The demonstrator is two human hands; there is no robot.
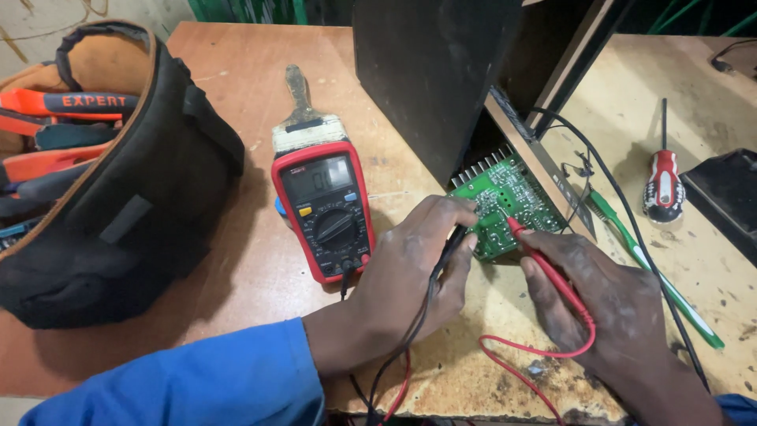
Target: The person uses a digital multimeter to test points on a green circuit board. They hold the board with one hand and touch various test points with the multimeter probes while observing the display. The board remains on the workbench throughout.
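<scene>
Left hand [414, 268] pinches the black test probe [451, 246], tip down on the green circuit board [505, 207] at centre frame. Right hand [611, 304] grips the red test probe [544, 264] pencil-style, tip on the board just right of the black one. Board juts from under a dark speaker-like cabinet [430, 71] at top centre.

Red-cased digital multimeter [325, 209] lies flat on the tabletop [236, 95], left of the hands, display facing up.

Doing it well, as I judge: keep both tips steady on separate solder points, no bridging neighbours; rest the heels of the hands on the wood; glance at the meter without shifting pressure.

Hard to make out: exact pads touched are too small to tell; the fingers cover part of the board; the board's rear runs into shadow. Leads run off the bottom edge. Black tool bag [118, 189] cut off at left; red-handled screwdriver [664, 177] and green toothbrush [654, 272] right; old paintbrush [303, 110] behind the meter.
</scene>
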